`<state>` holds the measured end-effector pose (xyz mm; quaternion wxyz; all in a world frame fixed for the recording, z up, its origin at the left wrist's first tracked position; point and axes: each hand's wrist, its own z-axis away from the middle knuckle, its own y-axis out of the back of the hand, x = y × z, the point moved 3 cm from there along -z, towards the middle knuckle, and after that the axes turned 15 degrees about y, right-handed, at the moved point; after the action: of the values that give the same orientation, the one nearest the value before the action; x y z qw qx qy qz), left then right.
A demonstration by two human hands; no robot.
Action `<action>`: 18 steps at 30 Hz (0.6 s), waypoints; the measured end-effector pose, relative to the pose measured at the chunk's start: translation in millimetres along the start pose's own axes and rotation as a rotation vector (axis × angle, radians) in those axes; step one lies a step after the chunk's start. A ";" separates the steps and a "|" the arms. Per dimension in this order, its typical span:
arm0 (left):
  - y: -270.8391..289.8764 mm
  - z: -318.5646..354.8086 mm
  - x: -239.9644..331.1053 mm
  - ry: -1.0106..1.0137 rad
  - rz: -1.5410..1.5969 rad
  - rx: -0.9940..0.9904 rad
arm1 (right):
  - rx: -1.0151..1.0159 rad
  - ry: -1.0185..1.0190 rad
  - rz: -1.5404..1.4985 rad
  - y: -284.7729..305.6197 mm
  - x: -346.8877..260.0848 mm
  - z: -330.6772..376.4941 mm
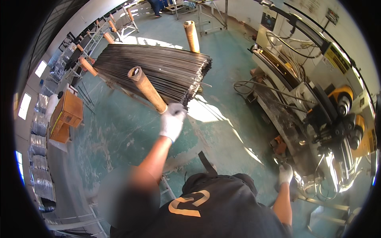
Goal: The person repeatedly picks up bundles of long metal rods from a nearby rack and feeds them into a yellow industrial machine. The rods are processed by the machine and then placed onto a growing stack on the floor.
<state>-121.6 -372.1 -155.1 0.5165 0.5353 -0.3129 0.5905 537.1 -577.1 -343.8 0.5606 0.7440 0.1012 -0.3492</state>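
A large bundle of long, thin dark metal rods (154,65) lies on a low rack, its cut ends toward me on the right. My left hand (174,118), in a white glove, is stretched out to the bundle's near corner, beside the foot of a brown tube-covered post (149,90). Its fingers look curled, and what they may hold is hidden. Down at my right side, my right hand (285,173), also in a white glove, is by the lower part of a machine (274,107). Those fingers are bent too; anything inside them is too small to make out.
Another tube-covered post (191,36) rises on the bundle's far side. A wooden cabinet (65,115) stands at the left, near shiny wrapped bundles (39,144) along the wall. Hoses and cables (274,93) loop from the machine. Far off, a person's legs (155,7) show.
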 end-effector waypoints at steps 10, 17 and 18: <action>161.8 -170.5 113.2 -0.340 -0.391 0.593 | -0.518 0.348 -0.084 -252.0 -334.5 -156.9; 196.7 -318.3 131.4 -0.044 -0.776 0.867 | -0.523 0.912 -0.108 -407.1 -536.1 -262.7; 190.3 -331.4 126.7 0.002 -0.971 0.878 | -0.571 0.909 -0.041 -431.5 -562.2 -276.8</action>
<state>-390.4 -83.0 -75.6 0.4583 0.7762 0.2353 0.3634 1.9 -39.8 -282.0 0.6336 0.6358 0.4391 0.0386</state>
